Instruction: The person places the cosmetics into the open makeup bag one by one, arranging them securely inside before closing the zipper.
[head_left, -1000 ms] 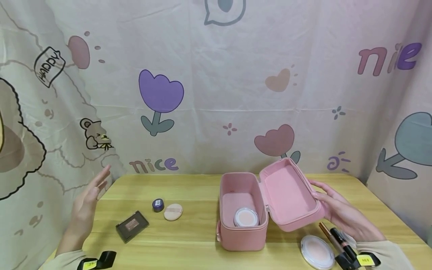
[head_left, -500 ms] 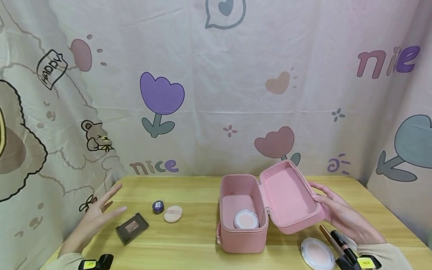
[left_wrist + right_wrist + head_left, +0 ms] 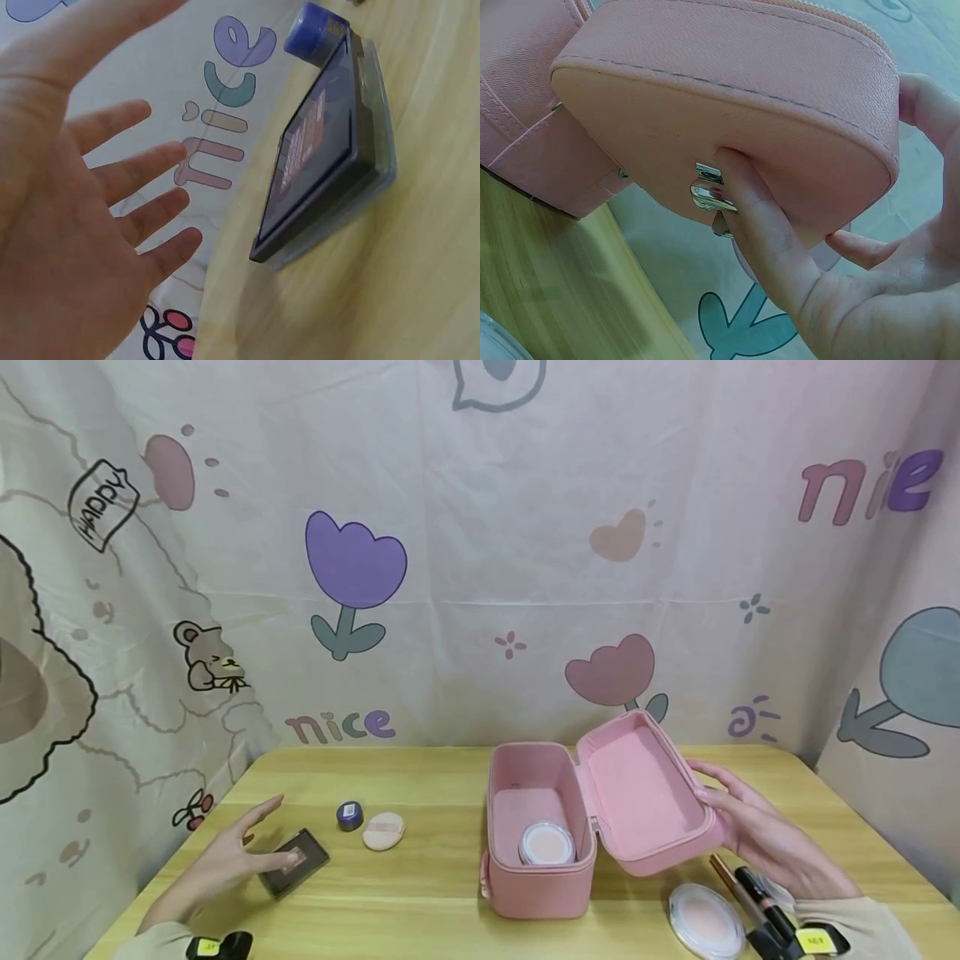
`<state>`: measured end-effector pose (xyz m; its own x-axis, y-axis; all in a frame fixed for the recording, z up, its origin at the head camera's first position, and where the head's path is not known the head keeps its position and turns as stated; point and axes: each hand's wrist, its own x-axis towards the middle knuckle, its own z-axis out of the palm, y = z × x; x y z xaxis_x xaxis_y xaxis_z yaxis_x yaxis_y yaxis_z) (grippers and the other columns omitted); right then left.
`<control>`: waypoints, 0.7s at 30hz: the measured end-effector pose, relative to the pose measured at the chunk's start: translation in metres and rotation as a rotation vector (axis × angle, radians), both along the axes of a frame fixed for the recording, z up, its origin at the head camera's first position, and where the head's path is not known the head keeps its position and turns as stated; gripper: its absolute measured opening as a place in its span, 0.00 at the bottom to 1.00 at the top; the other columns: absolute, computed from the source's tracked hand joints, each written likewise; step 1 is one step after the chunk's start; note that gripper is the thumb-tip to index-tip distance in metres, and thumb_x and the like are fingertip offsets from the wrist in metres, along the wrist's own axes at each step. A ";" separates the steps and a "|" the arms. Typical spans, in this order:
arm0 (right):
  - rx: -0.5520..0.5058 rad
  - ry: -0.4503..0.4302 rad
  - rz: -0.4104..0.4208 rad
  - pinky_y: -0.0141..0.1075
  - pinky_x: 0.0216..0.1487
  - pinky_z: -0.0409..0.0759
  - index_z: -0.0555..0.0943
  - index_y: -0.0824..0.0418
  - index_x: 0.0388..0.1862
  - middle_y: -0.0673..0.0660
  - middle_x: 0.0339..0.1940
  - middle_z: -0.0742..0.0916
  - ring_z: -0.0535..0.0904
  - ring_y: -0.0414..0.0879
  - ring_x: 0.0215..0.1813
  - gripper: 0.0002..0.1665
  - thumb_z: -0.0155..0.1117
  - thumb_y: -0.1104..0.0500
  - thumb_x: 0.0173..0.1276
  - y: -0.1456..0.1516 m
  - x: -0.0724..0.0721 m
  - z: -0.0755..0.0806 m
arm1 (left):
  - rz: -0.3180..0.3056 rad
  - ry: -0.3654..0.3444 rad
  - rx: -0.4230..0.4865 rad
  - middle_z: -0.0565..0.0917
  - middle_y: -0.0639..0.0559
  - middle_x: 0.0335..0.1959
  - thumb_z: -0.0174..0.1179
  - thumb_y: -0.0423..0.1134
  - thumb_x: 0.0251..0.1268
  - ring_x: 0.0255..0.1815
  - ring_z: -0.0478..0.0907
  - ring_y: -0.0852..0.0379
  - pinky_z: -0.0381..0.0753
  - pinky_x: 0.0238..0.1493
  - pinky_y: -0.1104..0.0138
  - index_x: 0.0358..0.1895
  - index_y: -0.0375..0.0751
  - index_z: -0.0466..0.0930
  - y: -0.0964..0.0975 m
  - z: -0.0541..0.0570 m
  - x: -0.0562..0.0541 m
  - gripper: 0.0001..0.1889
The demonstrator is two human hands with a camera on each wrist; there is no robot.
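My left hand (image 3: pixel 219 860) hovers with fingers spread beside a dark makeup palette (image 3: pixel 303 862) lying on the table; in the head view its thumb overlaps the palette. The left wrist view shows a gap between the fingers and the palette (image 3: pixel 322 150). Over on the right, my right hand (image 3: pixel 772 831) holds the raised lid (image 3: pixel 645 793) of a pink makeup case (image 3: pixel 538 893). One digit presses the lid's outer face by a metal fitting (image 3: pixel 711 193), and others lie at its edge. A round compact (image 3: pixel 547 843) sits inside the case.
A small blue jar (image 3: pixel 349 815) and a round powder puff (image 3: pixel 383 831) lie right of the palette. Below the lid are another round compact (image 3: pixel 705 920) and slim makeup tubes (image 3: pixel 761 897), partly hidden by the right wrist. A printed curtain (image 3: pixel 465 527) hangs behind the table.
My left hand has come down and to the right, from above the table's left side to beside the palette, its fingers spreading. The right hand and lid have stayed in place.
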<state>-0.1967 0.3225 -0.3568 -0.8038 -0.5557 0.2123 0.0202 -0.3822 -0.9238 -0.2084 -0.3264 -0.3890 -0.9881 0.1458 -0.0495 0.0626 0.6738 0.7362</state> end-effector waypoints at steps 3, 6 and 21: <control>0.004 0.000 -0.008 0.45 0.54 0.78 0.70 0.47 0.65 0.55 0.59 0.76 0.78 0.52 0.56 0.27 0.33 0.68 0.78 0.001 -0.001 0.002 | -0.018 0.037 -0.014 0.49 0.25 0.73 0.66 0.45 0.60 0.64 0.51 0.18 0.64 0.52 0.32 0.76 0.33 0.43 -0.002 -0.003 0.000 0.50; 0.004 0.004 -0.007 0.45 0.54 0.77 0.70 0.46 0.66 0.55 0.59 0.76 0.78 0.52 0.57 0.28 0.33 0.68 0.78 0.002 -0.001 0.002 | -0.047 0.051 -0.008 0.52 0.24 0.71 0.67 0.44 0.59 0.64 0.54 0.19 0.68 0.52 0.36 0.75 0.29 0.44 -0.004 -0.008 0.000 0.49; 0.010 -0.009 -0.014 0.46 0.55 0.77 0.70 0.45 0.65 0.55 0.59 0.76 0.78 0.52 0.57 0.27 0.33 0.68 0.79 0.001 0.001 -0.002 | -0.214 0.008 -0.024 0.64 0.17 0.61 0.74 0.37 0.47 0.58 0.66 0.27 0.71 0.51 0.50 0.70 0.16 0.44 -0.006 -0.021 -0.006 0.55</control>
